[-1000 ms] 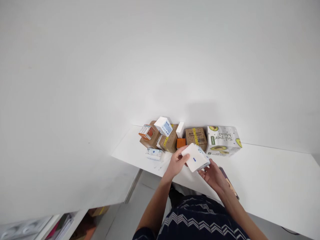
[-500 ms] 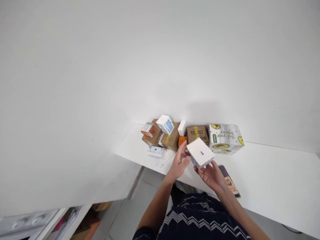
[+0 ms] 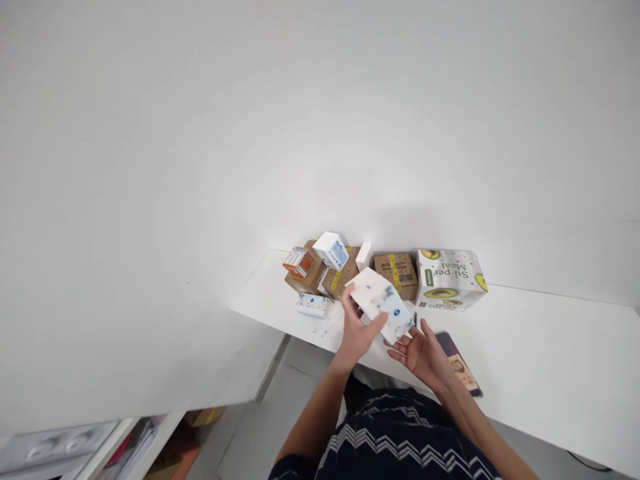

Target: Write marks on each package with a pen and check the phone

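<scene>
Two hands share one white box (image 3: 381,301) just below the middle of the frame: my left hand (image 3: 359,331) has its thumb and fingers closed around the box's lower left edge, while my right hand (image 3: 421,347) lies open, palm up, fingers spread under its lower right corner, touching it at most with the fingertips. The box is tilted and held in the air above the front edge of the white desk (image 3: 525,353), its face showing a small blue mark and faint speckled print. Just right of my right hand a phone (image 3: 459,365) lies flat on the desk near the edge. Behind the box, toward the wall, stands a row of packages: brown cardboard boxes (image 3: 397,271), a blue-and-white carton (image 3: 331,250) on top of them, a small orange-printed carton (image 3: 298,261) at the left end, a small blue-printed pack (image 3: 313,305) lying in front, and a large avocado-printed box (image 3: 450,279) at the right. My grip looks one-sided, so I judge the box could tip off my open right palm, drop onto the phone or over the desk edge, or knock into the stacked cartons behind.
</scene>
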`<state>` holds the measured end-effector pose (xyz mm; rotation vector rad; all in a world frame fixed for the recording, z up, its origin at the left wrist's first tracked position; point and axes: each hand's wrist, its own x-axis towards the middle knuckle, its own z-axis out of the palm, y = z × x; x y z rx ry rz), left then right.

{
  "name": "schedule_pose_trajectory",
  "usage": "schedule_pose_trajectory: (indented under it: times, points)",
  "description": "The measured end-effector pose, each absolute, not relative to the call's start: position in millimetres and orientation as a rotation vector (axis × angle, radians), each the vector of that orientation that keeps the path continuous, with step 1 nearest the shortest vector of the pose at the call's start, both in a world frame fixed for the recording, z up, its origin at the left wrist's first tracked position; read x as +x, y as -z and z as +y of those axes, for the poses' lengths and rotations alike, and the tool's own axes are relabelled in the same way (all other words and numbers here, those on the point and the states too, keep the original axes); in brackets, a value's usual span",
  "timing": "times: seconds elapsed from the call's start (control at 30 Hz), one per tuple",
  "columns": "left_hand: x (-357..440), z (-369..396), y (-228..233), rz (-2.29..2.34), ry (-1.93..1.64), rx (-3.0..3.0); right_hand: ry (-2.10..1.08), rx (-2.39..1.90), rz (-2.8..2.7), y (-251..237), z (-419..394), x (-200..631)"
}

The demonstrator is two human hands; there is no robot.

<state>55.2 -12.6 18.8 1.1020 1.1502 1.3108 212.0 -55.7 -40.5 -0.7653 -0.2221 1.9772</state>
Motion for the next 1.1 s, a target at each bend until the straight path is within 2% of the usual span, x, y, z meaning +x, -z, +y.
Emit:
schedule_pose_trajectory:
  times: [0.1, 0.2, 0.3, 0.43, 0.8, 1.1]
  points:
    - [47.4, -0.2, -20.7, 1.067, -1.273, 0.621, -1.896, -0.825, -0.314, 47.1, -53.9, 216.9]
    - [39.9, 7.5, -17.4, 0.861, -1.095, 0.288, -1.597, -1.311, -0.779, 68.5, -44.9, 224.9]
    - [36.8, 7.6, -11.1, 0.761, -1.029, 0.199, -1.282, -1.799, -1.179, 99.7, -32.2, 236.8]
    - [38.2, 3.6, -5.2, 0.705, -1.007, 0.159, -1.180, -2.099, -1.366, 135.7, -22.5, 247.1]
    - [38.5, 2.3, -5.2, 0.660, -1.025, 0.049, -1.330, -2.376, -1.513, 184.0, -17.7, 240.3]
    - [45.0, 1.7, -11.0, 0.686, -1.146, -0.005, -1.628, -2.143, -1.244, 191.6, -26.6, 242.5]
